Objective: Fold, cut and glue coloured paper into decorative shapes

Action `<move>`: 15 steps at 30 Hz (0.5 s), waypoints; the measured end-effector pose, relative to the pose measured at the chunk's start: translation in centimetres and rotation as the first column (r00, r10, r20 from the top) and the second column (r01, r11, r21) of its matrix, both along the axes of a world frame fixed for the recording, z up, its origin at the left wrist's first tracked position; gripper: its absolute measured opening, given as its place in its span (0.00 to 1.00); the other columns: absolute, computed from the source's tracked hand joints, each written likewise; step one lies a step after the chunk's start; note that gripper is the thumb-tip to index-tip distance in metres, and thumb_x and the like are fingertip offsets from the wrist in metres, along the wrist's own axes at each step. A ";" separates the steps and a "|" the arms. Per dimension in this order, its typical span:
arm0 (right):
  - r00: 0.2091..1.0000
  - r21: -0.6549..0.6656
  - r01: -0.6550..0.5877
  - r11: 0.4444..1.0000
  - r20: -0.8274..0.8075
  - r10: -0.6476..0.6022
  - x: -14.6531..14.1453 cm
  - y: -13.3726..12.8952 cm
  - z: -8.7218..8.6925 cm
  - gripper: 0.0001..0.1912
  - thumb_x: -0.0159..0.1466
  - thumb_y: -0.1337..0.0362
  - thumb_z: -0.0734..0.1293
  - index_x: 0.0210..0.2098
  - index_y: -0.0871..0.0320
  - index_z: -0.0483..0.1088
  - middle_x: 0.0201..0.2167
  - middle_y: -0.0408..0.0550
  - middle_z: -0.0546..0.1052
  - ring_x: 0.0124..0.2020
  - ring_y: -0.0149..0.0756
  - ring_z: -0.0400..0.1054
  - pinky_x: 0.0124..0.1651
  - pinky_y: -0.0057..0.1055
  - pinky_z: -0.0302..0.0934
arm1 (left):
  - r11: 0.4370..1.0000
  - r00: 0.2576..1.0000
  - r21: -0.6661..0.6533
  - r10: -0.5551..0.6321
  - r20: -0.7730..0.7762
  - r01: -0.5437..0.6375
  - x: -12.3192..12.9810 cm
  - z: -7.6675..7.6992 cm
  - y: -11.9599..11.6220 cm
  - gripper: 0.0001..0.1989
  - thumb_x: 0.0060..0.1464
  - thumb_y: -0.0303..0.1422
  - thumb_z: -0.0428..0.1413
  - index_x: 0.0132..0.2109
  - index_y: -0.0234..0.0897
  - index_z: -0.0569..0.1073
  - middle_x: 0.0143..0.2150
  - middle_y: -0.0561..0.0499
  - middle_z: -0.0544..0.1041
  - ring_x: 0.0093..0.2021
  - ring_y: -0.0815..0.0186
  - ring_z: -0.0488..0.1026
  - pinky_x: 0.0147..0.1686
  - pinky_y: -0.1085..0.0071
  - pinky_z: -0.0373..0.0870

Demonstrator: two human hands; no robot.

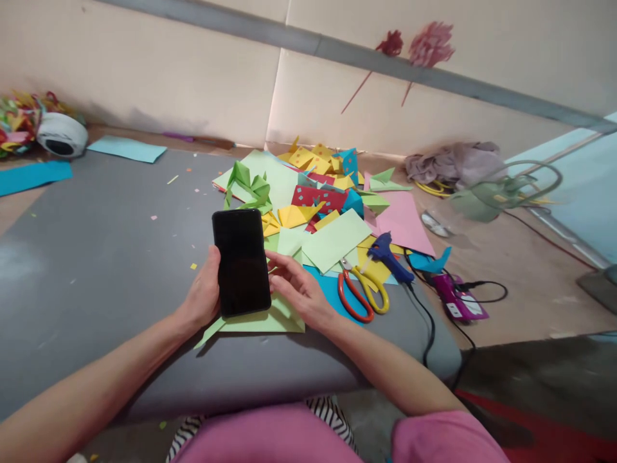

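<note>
A black smartphone (242,263), its screen dark, stands upright in my left hand (203,286), whose thumb lies along the phone's left edge. My right hand (297,288) is at the phone's right edge with its fingers partly bent and apart; whether the fingertips touch the phone is hard to see. Under the phone and hands lies light green paper (284,316). Behind the phone sit folded green paper (248,186) and yellow paper pieces (299,213). Scissors (361,292) with one red and one yellow handle rest to the right of my right hand.
A blue glue gun (388,257) lies at the right, its cord hanging over the grey table's (120,257) front edge. Beyond it is a purple power strip (457,297). Pink paper (402,222) and red dotted paper (321,199) lie in the pile. A white roll (62,135) stands far left.
</note>
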State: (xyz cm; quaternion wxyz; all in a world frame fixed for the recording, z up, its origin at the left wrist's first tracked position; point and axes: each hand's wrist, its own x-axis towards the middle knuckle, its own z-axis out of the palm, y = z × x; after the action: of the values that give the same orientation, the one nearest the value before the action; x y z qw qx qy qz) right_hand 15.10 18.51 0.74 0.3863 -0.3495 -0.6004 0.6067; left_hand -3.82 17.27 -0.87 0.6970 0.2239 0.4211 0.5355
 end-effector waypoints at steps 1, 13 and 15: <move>1.000 -0.002 0.000 1.000 0.012 0.000 0.0 0.0 0.0 0.25 0.68 0.51 0.67 0.62 0.48 0.68 0.48 0.48 0.72 0.41 0.33 0.69 0.47 0.35 0.71 | 1.000 1.000 -0.001 -0.004 -0.006 0.004 0.0 -0.1 0.0 0.35 0.61 0.60 0.48 0.54 0.35 0.80 0.49 0.41 0.84 0.50 0.48 0.81 0.54 0.50 0.77; 0.994 0.039 -0.003 0.999 0.105 -0.002 0.4 0.2 -0.6 0.27 0.69 0.49 0.65 0.64 0.49 0.66 0.51 0.51 0.72 0.47 0.37 0.71 0.48 0.36 0.72 | 0.999 0.996 -0.023 0.041 -0.075 -0.043 -0.4 -0.7 0.3 0.36 0.60 0.60 0.50 0.61 0.39 0.74 0.55 0.43 0.82 0.59 0.48 0.76 0.57 0.55 0.77; 0.982 0.252 0.004 0.968 0.184 -0.052 0.6 0.2 -0.2 0.24 0.70 0.50 0.65 0.63 0.48 0.67 0.56 0.53 0.70 0.54 0.41 0.69 0.56 0.41 0.69 | 0.999 0.994 -0.011 0.041 -0.099 -0.043 -0.4 -0.4 0.2 0.36 0.60 0.61 0.49 0.61 0.39 0.74 0.55 0.43 0.81 0.60 0.48 0.75 0.57 0.55 0.76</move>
State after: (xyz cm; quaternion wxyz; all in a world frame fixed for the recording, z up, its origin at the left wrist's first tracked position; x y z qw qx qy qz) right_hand 15.72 18.69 0.55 0.3773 -0.3624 -0.7012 0.4844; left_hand -4.25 17.52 -1.32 0.6655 0.2364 0.4631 0.5355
